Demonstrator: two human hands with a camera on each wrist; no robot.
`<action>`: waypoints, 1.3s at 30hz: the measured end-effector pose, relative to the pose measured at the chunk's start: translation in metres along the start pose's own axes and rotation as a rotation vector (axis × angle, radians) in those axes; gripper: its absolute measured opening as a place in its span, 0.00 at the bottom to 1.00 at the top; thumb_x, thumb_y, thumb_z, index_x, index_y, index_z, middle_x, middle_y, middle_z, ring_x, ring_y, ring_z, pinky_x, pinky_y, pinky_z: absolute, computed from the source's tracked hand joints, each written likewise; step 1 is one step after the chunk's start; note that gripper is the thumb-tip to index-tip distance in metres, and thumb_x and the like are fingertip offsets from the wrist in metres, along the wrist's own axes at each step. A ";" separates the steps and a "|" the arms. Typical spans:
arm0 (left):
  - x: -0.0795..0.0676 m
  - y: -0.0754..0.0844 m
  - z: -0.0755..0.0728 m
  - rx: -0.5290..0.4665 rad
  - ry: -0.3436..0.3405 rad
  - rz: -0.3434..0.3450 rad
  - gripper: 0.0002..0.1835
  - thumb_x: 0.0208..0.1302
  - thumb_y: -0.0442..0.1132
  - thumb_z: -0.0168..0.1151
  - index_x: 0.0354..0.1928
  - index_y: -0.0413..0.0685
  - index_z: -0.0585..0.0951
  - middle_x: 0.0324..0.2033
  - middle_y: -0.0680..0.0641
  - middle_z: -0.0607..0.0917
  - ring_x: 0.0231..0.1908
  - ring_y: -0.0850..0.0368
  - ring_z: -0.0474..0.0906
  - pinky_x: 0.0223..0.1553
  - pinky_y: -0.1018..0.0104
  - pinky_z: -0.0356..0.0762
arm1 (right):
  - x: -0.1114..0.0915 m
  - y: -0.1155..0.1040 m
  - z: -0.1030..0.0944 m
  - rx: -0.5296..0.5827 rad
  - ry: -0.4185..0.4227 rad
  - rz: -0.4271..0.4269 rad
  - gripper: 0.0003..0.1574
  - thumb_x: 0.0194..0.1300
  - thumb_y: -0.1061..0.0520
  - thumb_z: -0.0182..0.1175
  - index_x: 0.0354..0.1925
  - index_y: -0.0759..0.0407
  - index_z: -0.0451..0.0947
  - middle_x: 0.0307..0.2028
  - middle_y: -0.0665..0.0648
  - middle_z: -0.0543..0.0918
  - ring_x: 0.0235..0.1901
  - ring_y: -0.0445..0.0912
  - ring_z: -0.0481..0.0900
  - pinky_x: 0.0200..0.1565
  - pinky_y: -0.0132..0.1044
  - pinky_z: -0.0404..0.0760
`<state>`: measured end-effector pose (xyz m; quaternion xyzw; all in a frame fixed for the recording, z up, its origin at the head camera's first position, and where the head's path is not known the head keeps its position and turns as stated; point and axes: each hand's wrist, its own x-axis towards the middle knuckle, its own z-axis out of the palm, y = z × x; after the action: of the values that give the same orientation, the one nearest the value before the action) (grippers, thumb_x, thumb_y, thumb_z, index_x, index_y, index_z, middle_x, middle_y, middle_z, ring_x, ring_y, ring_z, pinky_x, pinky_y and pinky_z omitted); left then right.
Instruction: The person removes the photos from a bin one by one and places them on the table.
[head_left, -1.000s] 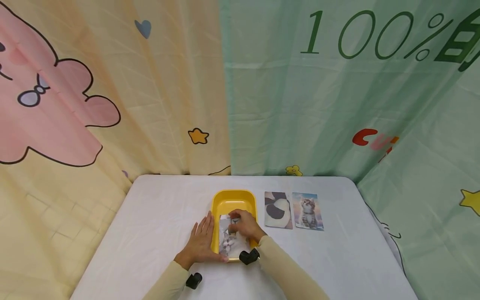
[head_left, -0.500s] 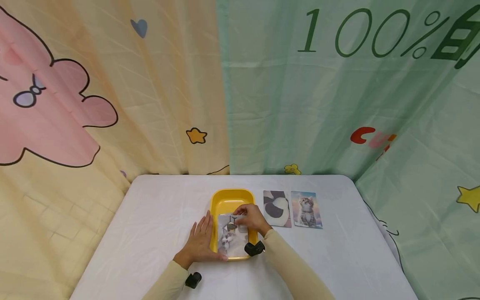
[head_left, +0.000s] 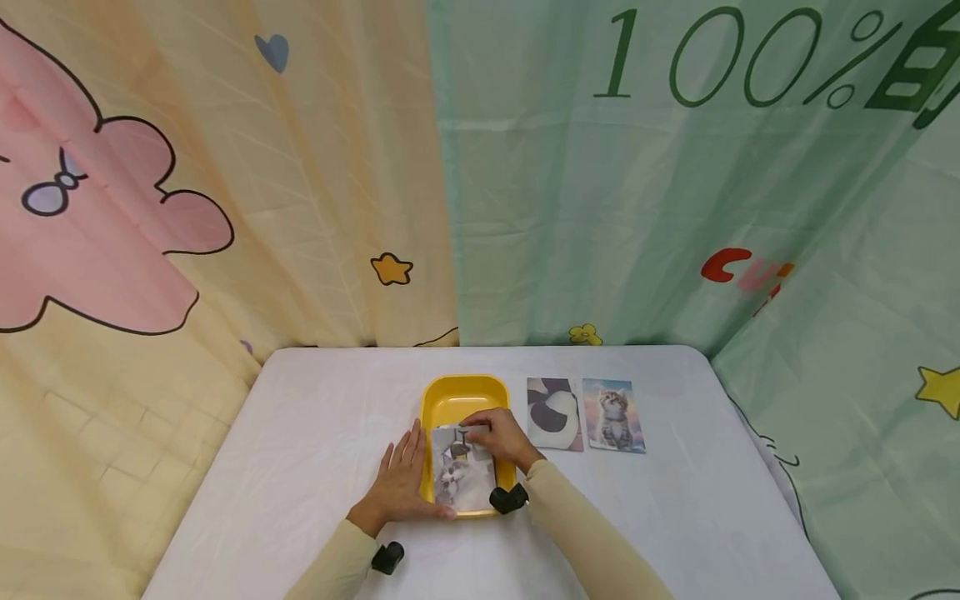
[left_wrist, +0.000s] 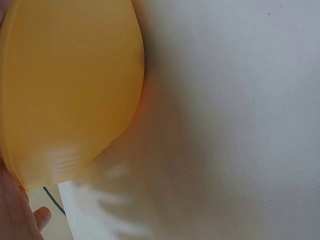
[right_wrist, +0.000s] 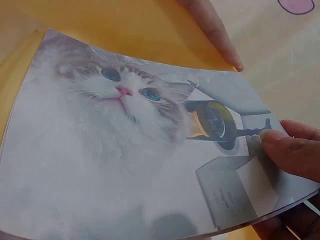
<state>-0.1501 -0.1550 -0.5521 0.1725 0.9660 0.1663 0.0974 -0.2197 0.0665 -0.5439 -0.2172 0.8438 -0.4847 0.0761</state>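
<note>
A picture card (head_left: 463, 483) with a fluffy, blue-eyed cat on it is in the near part of the yellow tray (head_left: 465, 385). My right hand (head_left: 501, 437) pinches the card's far edge, thumb on top and fingers beneath, as the right wrist view shows. There the card (right_wrist: 140, 165) is slightly bowed. My left hand (head_left: 401, 479) rests against the tray's left side with fingers straight, its thumb along the near rim. In the left wrist view the tray's outer wall (left_wrist: 75, 90) fills the left part, with part of the left hand (left_wrist: 17, 210) at the corner.
Two more picture cards lie right of the tray: one black and white (head_left: 555, 415), one showing a tabby kitten (head_left: 615, 417). All stand on a white-covered table (head_left: 322, 408). Patterned curtains (head_left: 525, 208) hang behind it and at both sides.
My right hand has moved from over the card's middle to its far right edge, uncovering the picture. The card has since shifted slightly left. The left hand stays in place.
</note>
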 end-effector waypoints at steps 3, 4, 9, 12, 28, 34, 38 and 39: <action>0.001 0.000 0.000 0.004 0.001 -0.005 0.78 0.33 0.80 0.63 0.74 0.32 0.43 0.75 0.36 0.40 0.73 0.39 0.42 0.70 0.40 0.41 | 0.000 -0.001 0.000 -0.048 -0.023 0.017 0.13 0.62 0.61 0.65 0.46 0.60 0.86 0.44 0.54 0.86 0.47 0.47 0.81 0.55 0.43 0.77; 0.001 0.000 0.000 0.004 0.000 -0.007 0.78 0.33 0.80 0.64 0.74 0.32 0.43 0.75 0.36 0.40 0.73 0.39 0.42 0.70 0.40 0.41 | 0.000 -0.001 0.000 -0.057 -0.031 0.028 0.13 0.62 0.60 0.65 0.47 0.59 0.85 0.45 0.53 0.86 0.48 0.47 0.81 0.56 0.43 0.77; 0.002 0.000 0.001 0.012 -0.005 -0.013 0.78 0.33 0.80 0.64 0.74 0.32 0.43 0.75 0.36 0.41 0.73 0.39 0.42 0.70 0.40 0.41 | -0.001 -0.002 0.000 -0.057 -0.043 0.059 0.14 0.62 0.59 0.65 0.47 0.57 0.85 0.46 0.52 0.86 0.50 0.47 0.80 0.58 0.45 0.74; 0.002 0.001 0.000 0.019 -0.007 -0.015 0.78 0.33 0.80 0.64 0.74 0.32 0.43 0.75 0.36 0.41 0.73 0.39 0.42 0.70 0.41 0.41 | -0.002 -0.003 0.000 -0.054 -0.044 0.060 0.13 0.61 0.59 0.66 0.46 0.57 0.86 0.45 0.52 0.86 0.48 0.47 0.80 0.58 0.45 0.75; 0.003 0.002 0.000 0.026 -0.011 -0.027 0.78 0.32 0.80 0.64 0.74 0.32 0.44 0.75 0.36 0.41 0.73 0.39 0.43 0.70 0.40 0.42 | -0.005 -0.005 -0.001 0.010 -0.057 -0.038 0.08 0.58 0.66 0.67 0.38 0.63 0.86 0.50 0.61 0.82 0.52 0.53 0.78 0.56 0.45 0.76; 0.002 0.003 -0.001 0.010 -0.016 -0.025 0.78 0.33 0.80 0.65 0.74 0.32 0.44 0.75 0.36 0.40 0.73 0.39 0.43 0.70 0.41 0.41 | -0.008 -0.005 -0.002 0.029 -0.079 -0.028 0.11 0.59 0.67 0.65 0.42 0.64 0.85 0.43 0.59 0.85 0.46 0.51 0.81 0.52 0.43 0.79; 0.001 0.004 -0.002 -0.007 -0.027 -0.031 0.78 0.33 0.79 0.65 0.74 0.32 0.43 0.75 0.36 0.40 0.73 0.39 0.42 0.70 0.40 0.40 | -0.009 -0.002 -0.003 0.050 -0.044 0.029 0.13 0.59 0.67 0.65 0.44 0.61 0.85 0.43 0.55 0.86 0.46 0.48 0.82 0.51 0.40 0.80; 0.001 0.004 -0.002 -0.008 -0.028 -0.031 0.78 0.33 0.79 0.65 0.74 0.33 0.43 0.75 0.37 0.40 0.73 0.39 0.42 0.70 0.41 0.40 | -0.008 -0.002 -0.003 0.068 -0.031 0.037 0.13 0.59 0.67 0.66 0.45 0.61 0.85 0.44 0.56 0.86 0.46 0.48 0.82 0.50 0.40 0.80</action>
<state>-0.1502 -0.1515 -0.5487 0.1594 0.9665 0.1660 0.1140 -0.2126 0.0721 -0.5411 -0.2061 0.8295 -0.5083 0.1055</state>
